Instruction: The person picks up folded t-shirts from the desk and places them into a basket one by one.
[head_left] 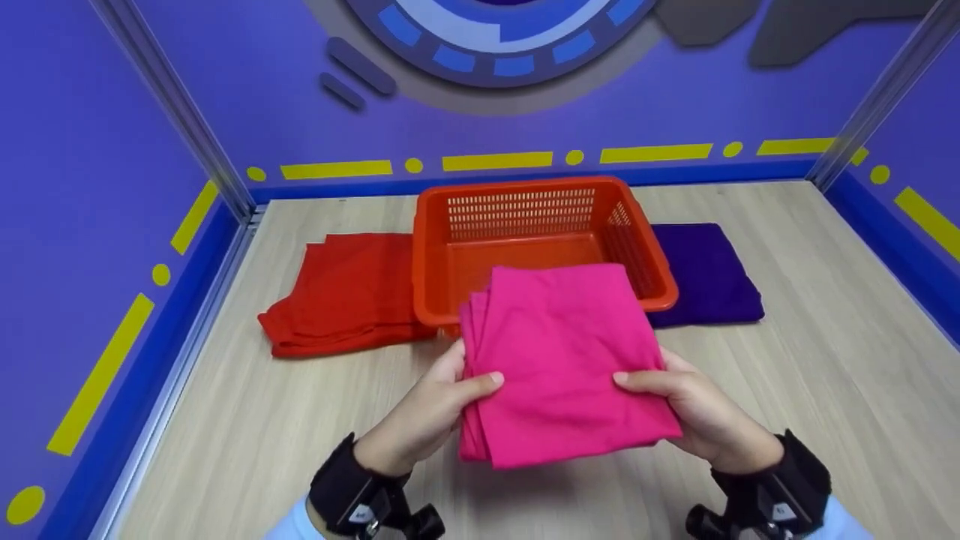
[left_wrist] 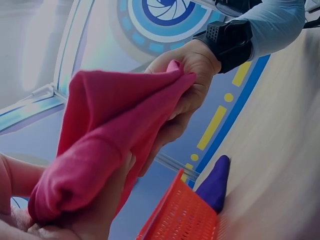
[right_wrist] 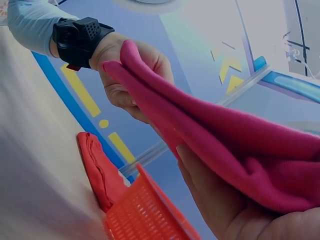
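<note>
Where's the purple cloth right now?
In the head view, the purple cloth lies on the table, just right of the orange basket, beyond the right hand.

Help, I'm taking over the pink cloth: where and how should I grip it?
Probably pinch the folded pink cloth at its free far edge, through all layers, from the basket side: the left hand and right hand hold its sides.

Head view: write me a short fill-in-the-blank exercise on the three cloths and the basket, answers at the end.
1. Of the red cloth, purple cloth and pink cloth, the left hand and right hand grip the ____ one.
2. In the head view, the red cloth lies to the ____ of the basket.
3. In that view, the purple cloth lies to its ____.

Missing words: pink; left; right.
</note>
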